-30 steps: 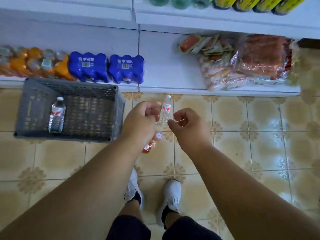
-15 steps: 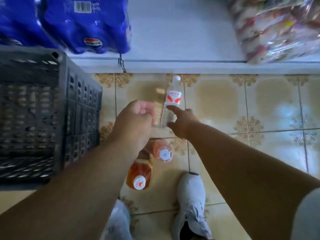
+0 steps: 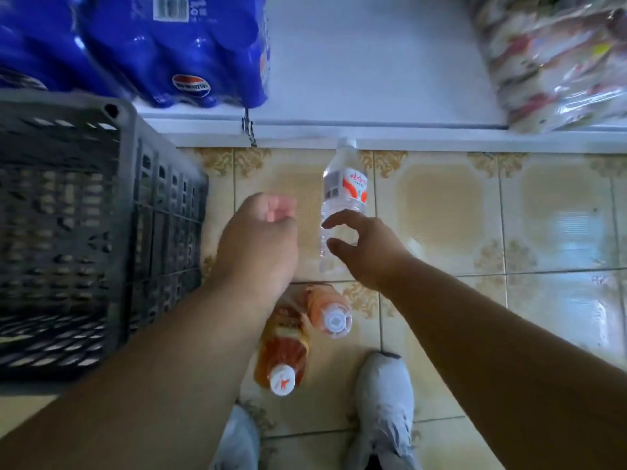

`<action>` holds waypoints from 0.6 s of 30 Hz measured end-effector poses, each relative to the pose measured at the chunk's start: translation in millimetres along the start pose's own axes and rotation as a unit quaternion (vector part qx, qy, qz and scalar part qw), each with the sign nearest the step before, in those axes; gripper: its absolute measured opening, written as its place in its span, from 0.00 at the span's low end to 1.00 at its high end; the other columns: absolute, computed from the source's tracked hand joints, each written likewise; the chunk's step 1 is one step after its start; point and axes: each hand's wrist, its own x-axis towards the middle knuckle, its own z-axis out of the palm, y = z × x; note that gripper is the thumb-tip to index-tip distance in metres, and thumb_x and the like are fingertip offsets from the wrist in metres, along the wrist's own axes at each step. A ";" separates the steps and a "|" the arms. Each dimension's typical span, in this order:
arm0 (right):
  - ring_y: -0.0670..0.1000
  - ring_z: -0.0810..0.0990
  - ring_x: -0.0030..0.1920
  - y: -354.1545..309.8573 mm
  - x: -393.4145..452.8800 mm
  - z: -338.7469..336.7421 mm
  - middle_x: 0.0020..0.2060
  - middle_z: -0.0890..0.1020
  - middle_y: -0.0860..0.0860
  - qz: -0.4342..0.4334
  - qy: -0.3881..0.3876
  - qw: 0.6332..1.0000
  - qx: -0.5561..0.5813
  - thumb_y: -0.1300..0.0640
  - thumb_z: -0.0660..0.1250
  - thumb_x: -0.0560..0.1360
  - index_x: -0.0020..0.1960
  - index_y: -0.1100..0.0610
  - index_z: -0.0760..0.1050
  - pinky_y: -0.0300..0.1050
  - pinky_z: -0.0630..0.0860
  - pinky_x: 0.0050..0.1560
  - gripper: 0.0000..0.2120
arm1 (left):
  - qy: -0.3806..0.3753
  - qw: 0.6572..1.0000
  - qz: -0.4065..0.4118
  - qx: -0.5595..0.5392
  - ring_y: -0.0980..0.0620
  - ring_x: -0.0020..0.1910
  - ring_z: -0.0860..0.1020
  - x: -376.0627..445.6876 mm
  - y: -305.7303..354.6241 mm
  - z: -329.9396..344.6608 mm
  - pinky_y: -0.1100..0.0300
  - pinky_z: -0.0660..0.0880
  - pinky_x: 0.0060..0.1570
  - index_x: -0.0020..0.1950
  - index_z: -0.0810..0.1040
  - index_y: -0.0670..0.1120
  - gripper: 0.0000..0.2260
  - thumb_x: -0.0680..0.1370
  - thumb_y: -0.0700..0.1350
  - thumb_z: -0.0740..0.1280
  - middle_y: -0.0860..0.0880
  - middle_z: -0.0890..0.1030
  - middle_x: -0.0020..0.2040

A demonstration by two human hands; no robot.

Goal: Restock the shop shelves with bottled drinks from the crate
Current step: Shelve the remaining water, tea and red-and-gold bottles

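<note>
Evidently, a clear plastic water bottle with a red-and-white label (image 3: 344,198) was gripped low by the right hand (image 3: 364,247), fingers curled round it, while the left hand (image 3: 259,242) was seen fisted and empty; lifting onto the white shelf (image 3: 373,79) was judged next.

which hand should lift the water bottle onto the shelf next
Probably the right hand: its fingers and thumb already sit round the water bottle, which stands just below the bare stretch of white shelf. The left hand is curled beside the bottle, apart from it.
</note>
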 end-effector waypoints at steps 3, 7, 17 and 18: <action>0.44 0.77 0.51 -40.6 -71.1 -30.0 0.62 0.74 0.48 -0.068 -0.005 0.996 0.058 0.51 0.66 0.79 0.61 0.31 0.71 0.36 0.74 0.50 0.17 | 0.030 1.000 -0.007 -0.004 0.54 0.50 0.79 -33.6 36.5 -17.7 0.53 0.77 0.49 0.59 0.77 0.55 0.09 0.81 0.51 0.62 0.54 0.81 0.55; 0.30 0.68 0.61 -110.2 -164.6 -65.2 0.68 0.68 0.34 -0.161 0.020 0.982 0.095 0.55 0.71 0.76 0.70 0.20 0.50 0.23 0.63 0.55 0.42 | 0.015 0.996 -0.043 -0.075 0.45 0.49 0.83 -93.2 99.9 -52.7 0.45 0.79 0.54 0.59 0.78 0.53 0.24 0.78 0.69 0.56 0.48 0.83 0.51; 0.47 0.83 0.40 -279.4 -335.0 -156.3 0.41 0.83 0.47 -0.180 0.163 0.917 0.316 0.39 0.65 0.73 0.53 0.42 0.78 0.36 0.77 0.36 0.13 | -0.041 0.932 0.017 -0.359 0.35 0.54 0.84 -269.9 222.5 -190.6 0.31 0.76 0.59 0.61 0.81 0.48 0.34 0.66 0.72 0.67 0.39 0.85 0.55; 0.46 0.83 0.40 -302.7 -353.0 -170.9 0.41 0.84 0.47 -0.184 0.144 0.917 0.324 0.37 0.65 0.72 0.52 0.43 0.78 0.36 0.77 0.37 0.13 | -0.032 0.926 0.029 -0.375 0.35 0.53 0.84 -292.4 235.7 -207.9 0.30 0.76 0.58 0.61 0.81 0.47 0.32 0.69 0.70 0.66 0.38 0.84 0.55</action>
